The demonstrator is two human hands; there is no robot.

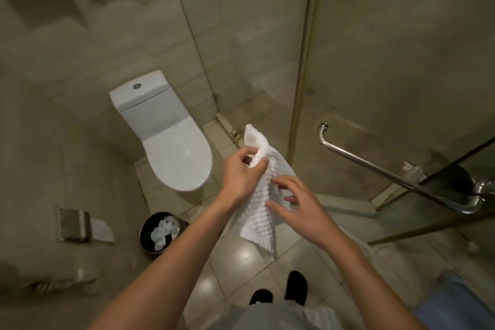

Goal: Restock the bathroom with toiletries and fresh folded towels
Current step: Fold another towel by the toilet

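At centre, four o'clock of the toilet (176,153): one white waffle towel (255,211), judged light and limp, hanging mid-air, upper edge pinched by left hand (241,173), right hand (297,206) spread against its middle; best taken by corners.

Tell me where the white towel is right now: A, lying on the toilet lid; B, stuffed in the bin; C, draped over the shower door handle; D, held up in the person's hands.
D: the left hand pinches the bunched top of the white towel, which hangs above the floor, and the right hand touches it lower down.
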